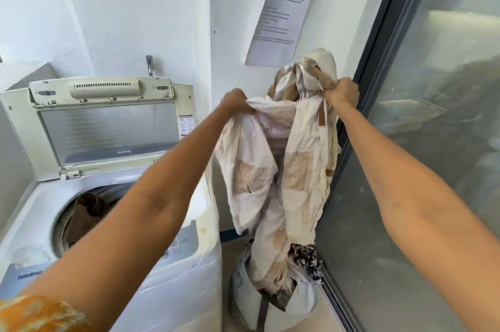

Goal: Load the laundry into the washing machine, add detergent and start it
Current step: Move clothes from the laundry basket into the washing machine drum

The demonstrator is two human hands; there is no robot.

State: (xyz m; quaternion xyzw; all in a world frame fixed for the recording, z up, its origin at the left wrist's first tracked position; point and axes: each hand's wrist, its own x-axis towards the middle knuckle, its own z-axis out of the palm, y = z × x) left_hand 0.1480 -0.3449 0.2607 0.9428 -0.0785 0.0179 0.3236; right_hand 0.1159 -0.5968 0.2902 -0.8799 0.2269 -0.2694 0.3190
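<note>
Both hands (236, 101) (342, 93) gripping sheet (295, 174), its lower end buried in basket (243, 296)

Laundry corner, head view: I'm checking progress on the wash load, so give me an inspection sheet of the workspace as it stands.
Surface: pale tiled floor, little of it showing.
Job's things: white top-loading washing machine with its lid raised; brown garment in the drum; large cream-and-tan patterned sheet lifted, lower end still in the white laundry bag on the floor; black-and-white patterned cloth in the bag. No detergent seen.
Clutter: nothing seen.
Hands: left hand and right hand each grip the sheet's top.
Cables: nothing seen.
Surroundings: white wall with printed paper notice; wall tap; dark-framed glass door at right.
</note>
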